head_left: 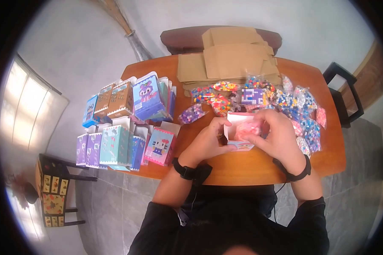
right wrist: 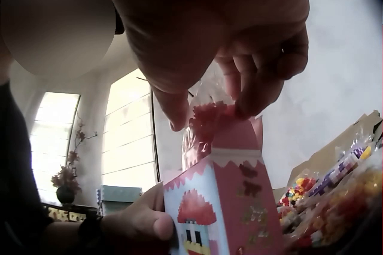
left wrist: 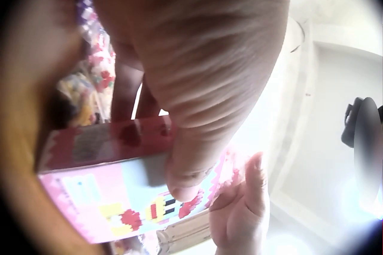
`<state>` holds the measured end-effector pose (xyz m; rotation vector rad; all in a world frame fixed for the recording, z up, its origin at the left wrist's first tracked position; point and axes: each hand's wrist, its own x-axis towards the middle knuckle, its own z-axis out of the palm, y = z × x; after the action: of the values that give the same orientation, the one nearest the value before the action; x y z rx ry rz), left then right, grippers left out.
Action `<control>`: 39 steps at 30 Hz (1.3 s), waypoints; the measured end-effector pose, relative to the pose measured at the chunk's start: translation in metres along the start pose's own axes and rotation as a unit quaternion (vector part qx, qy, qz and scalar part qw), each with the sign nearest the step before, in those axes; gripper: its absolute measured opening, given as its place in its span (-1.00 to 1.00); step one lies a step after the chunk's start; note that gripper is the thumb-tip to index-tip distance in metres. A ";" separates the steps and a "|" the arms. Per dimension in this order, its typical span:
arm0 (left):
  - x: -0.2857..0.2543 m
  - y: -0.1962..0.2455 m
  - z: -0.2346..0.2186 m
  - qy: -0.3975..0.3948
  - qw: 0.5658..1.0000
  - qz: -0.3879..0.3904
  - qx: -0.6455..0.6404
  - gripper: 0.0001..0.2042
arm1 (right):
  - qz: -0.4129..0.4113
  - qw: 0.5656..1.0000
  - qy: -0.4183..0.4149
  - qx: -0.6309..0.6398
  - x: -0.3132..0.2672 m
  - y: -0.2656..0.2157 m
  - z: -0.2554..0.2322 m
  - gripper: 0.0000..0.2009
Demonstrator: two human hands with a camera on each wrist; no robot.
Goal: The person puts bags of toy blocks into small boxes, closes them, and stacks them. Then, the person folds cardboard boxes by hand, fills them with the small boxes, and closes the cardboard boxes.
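My left hand (head_left: pixel 206 142) grips a small pink cardboard box (right wrist: pixel 248 198) with its top open, thumb across the printed front. Pixel pictures on a pale blue panel decorate that front (left wrist: pixel 140 198). In my right hand (head_left: pixel 281 138) is a clear plastic bag of pinkish-red beads (right wrist: pixel 200 132), pinched between thumb and fingers. The bag stands partly inside the mouth of the box, its lower end hidden by the walls. One pink flap (right wrist: pixel 239 135) sticks up beside it.
Printed boxes (head_left: pixel 115 140) stand in rows on the left of the wooden table (head_left: pixel 242 170). Bags of coloured beads (head_left: pixel 221 104) and a purple-and-white patterned pack (head_left: pixel 253 97) lie behind and right of my hands. Flattened brown cardboard (head_left: pixel 234 59) is stacked at the back.
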<state>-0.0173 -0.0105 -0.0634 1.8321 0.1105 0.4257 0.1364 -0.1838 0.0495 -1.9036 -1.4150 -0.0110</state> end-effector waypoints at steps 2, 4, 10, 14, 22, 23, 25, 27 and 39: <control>-0.001 0.001 -0.001 0.007 1.000 0.005 0.016 -0.32 | -0.087 0.996 -0.025 0.023 -0.002 0.006 0.002 -0.71; 0.001 0.006 -0.001 -0.002 0.999 0.016 0.046 -0.33 | -0.105 0.993 -0.037 0.026 -0.006 0.020 0.007 -0.70; 0.004 0.024 -0.005 0.004 0.988 0.100 0.116 -0.41 | 0.088 0.934 -0.052 0.342 -0.016 0.038 0.015 -0.52; 0.006 0.019 -0.004 -0.004 0.982 0.148 0.115 -0.40 | 0.121 0.867 -0.088 0.475 -0.017 0.044 0.034 -0.39; 0.008 0.022 0.014 0.068 0.972 0.157 -0.160 -0.47 | 0.029 0.885 -0.093 0.455 -0.026 0.055 0.043 -0.57; 0.008 0.020 0.010 0.067 0.973 0.155 -0.160 -0.47 | 0.031 0.884 -0.092 0.457 -0.024 0.055 0.041 -0.57; 0.007 0.017 0.000 0.015 0.990 0.138 0.030 -0.52 | -0.100 0.923 -0.106 0.357 -0.018 0.051 0.036 -0.71; 0.008 0.021 0.000 0.018 0.988 0.151 0.031 -0.54 | -0.084 0.924 -0.104 0.357 -0.019 0.049 0.036 -0.73; 0.006 0.019 -0.005 -0.021 0.985 0.170 -0.011 -0.65 | -0.019 0.900 -0.097 0.425 -0.021 0.046 0.039 -0.86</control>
<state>-0.0166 -0.0101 -0.0425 1.8397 -0.2394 0.6234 0.1499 -0.1840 -0.0132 -1.1575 -1.2743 0.6857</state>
